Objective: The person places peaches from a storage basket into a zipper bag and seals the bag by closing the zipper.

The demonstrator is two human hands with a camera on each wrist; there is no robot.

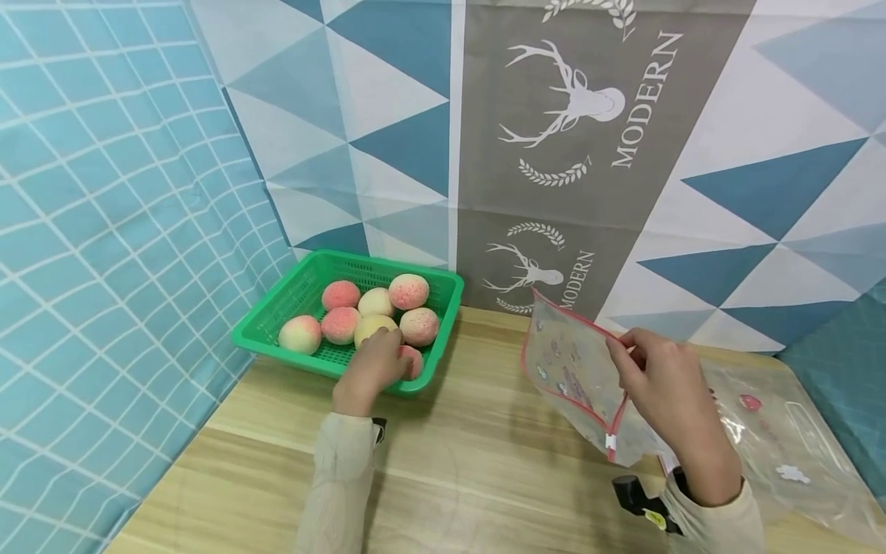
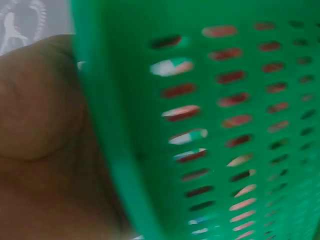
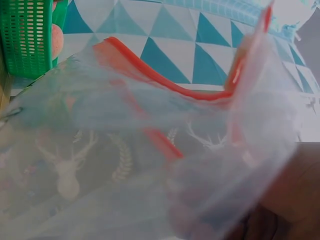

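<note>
My left hand [image 1: 371,368] reaches over the near rim of the green basket [image 1: 277,352], fingers bent around a pink peach [image 1: 413,362] at the front right corner. A yellow peach [image 1: 374,328] lies just beyond those fingers, partly covered by them. In the left wrist view the perforated basket wall [image 2: 135,120] hides the fingertips. My right hand [image 1: 667,385] pinches the red-edged top of a clear zip bag [image 1: 564,358] between thumb and fingers. The bag hangs tilted over the table, its mouth parted, a white slider [image 1: 611,442] at the lower end of the red strip.
Several other pink and cream peaches [image 1: 340,325] sit in the basket. More clear printed bags [image 1: 782,431] lie flat on the wooden table [image 1: 457,477] at the right. A patterned cloth wall [image 1: 388,100] stands behind, and a blue checked one [image 1: 104,254] at the left.
</note>
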